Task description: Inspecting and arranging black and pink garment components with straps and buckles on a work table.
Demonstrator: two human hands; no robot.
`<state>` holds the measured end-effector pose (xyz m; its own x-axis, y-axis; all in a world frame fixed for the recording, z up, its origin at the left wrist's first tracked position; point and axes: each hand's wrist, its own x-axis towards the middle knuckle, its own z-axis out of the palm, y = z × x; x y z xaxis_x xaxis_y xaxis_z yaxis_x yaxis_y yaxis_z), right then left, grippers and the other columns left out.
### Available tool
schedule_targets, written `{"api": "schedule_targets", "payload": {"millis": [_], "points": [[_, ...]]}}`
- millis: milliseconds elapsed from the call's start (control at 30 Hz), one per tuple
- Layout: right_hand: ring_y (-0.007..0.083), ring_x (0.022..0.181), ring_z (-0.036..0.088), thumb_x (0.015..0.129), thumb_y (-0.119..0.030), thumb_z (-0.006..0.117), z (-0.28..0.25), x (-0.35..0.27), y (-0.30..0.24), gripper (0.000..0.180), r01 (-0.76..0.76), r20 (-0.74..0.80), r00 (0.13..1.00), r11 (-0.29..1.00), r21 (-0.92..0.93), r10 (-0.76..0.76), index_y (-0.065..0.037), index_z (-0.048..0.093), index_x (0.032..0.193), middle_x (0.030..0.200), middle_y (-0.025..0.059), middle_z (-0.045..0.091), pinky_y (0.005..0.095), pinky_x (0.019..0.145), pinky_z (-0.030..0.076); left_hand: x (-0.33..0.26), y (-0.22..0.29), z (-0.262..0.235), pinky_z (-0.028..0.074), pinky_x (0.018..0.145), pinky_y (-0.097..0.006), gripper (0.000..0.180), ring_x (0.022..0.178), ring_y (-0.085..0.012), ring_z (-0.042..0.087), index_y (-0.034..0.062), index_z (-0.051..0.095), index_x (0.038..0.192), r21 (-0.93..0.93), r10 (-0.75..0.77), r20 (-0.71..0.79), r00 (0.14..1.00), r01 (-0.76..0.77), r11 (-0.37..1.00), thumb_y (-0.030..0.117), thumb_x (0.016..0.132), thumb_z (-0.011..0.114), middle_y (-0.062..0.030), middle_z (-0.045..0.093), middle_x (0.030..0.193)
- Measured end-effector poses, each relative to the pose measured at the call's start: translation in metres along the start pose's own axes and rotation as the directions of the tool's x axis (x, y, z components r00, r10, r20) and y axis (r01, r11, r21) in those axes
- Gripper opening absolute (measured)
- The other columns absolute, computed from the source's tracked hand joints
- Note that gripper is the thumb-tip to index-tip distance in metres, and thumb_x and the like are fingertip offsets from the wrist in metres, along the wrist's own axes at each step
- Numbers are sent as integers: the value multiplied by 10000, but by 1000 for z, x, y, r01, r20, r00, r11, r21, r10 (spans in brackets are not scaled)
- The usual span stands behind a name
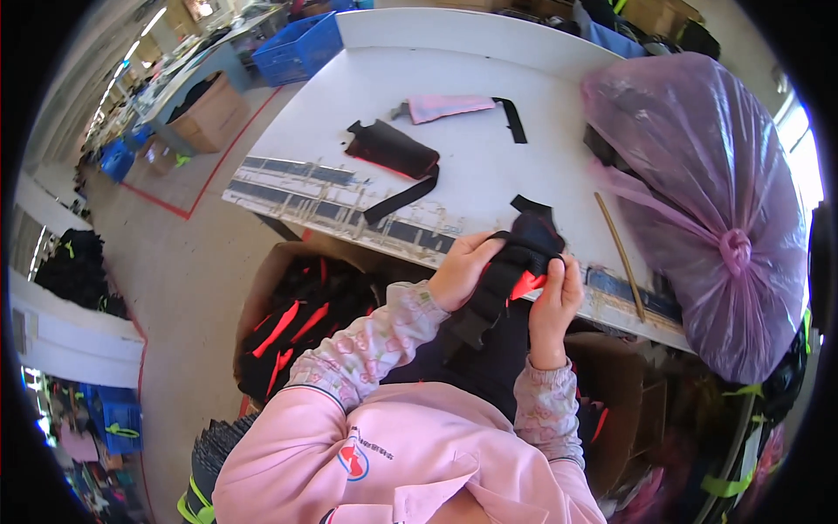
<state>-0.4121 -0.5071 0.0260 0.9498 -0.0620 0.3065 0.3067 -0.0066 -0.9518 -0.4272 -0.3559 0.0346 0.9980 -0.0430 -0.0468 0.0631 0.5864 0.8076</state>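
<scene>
Over the table's front edge, a black padded fabric piece [513, 269] with a red-orange part is held between both of my hands. My left hand [467, 269] pinches its left side, fingers closed. On its other side my right hand [556, 301] grips the cloth beside the red-orange part, thumb up. A black strap end sticks out beyond the piece onto the white tabletop. Farther away lie a dark fabric piece [393, 150] with a black strap [401, 197] and a pink-faced piece [449, 106] with another black strap [511, 120].
A tied purple plastic bag [698, 192] bulges over the table's right side, beside a thin wooden stick [618, 253]. Below the front edge, a cardboard box [262, 293] holds black and red pieces. Beyond the table stands a blue crate [301, 45]. The front edge [349, 196] looks worn.
</scene>
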Motion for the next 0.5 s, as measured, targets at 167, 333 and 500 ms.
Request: {"api": "schedule_targets", "payload": {"millis": [167,333,500], "points": [[60,750,557,961,-224,497,-11,0,5,213,-268,147,963,761,591,224,-40,589,905,834,-9,611,194,667,432,-7,0,12,497,762,-277,262,864,-127,620,-24,600,1058,-301,-122,238,964,193,934,181,956,472,-60,647,969],[110,729,609,961,-306,482,-21,9,6,292,-331,97,920,621,711,379,-36,570,893,805,22,629,220,677,482,-15,-13,38,449,864,-296,290,971,-155,586,-34,552,1124,-233,69,245,967,-10,973,191,959,470,-87,617,1074],[62,662,563,973,-279,464,-29,13,33,267,-87,-31,991,799,595,131,-57,575,876,766,-5,614,194,602,453,-25,-35,37,388,930,-258,373,1070,-109,502,-1,438,1263,-102,212,58,976,-205,973,164,939,519,-59,541,1153]]}}
